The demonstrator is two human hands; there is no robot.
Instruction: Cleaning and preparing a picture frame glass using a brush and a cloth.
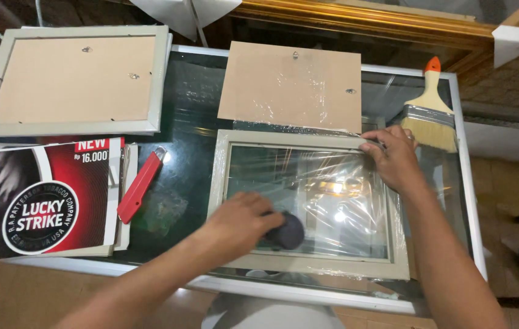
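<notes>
Near the front edge of the glass-topped table [198,131], the left hand [241,222] curls over a dark round pad [290,233], pressing it on the pane of a grey picture frame [218,183] lying flat. The right hand [393,157] pinches the frame's far right corner, fingers closed on the rim. Left of the frame lie a red utility knife [139,184] and a stack of printed cards [46,195], with bare glass between. Toward the far edge sit a backing board [290,85], a second frame [76,79] face down, and a paintbrush [431,116] at the far right corner.

Two frames [73,82] [308,204], one brush [431,119], one cutter [140,184].
</notes>
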